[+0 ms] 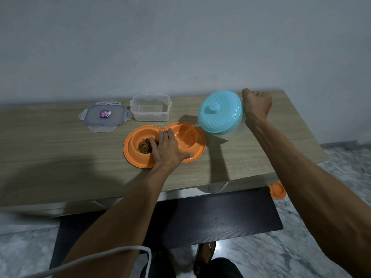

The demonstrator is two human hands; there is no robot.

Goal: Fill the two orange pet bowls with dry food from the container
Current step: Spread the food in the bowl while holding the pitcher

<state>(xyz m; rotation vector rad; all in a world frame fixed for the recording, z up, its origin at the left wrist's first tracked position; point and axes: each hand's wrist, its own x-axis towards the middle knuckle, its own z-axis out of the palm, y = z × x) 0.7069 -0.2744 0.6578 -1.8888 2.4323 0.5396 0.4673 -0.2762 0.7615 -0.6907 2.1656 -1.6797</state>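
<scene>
The orange plastic double pet bowl (pixel 140 157) sits near the wooden table's (pixel 50 141) front edge, brown kibble (pixel 144 146) in its left well. Left hand (pixel 167 150) lies flat, unclenched, across it. Right hand (pixel 257 105), clenched, tilts a turquoise-lidded jug (pixel 219 112); water streams into the right well. The clear, empty container (pixel 150 107) stands behind.

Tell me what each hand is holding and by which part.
The right hand grips the blue-lidded jug at its far side, likely a handle. The left hand holds nothing; it lies flat on the orange double bowl.
</scene>
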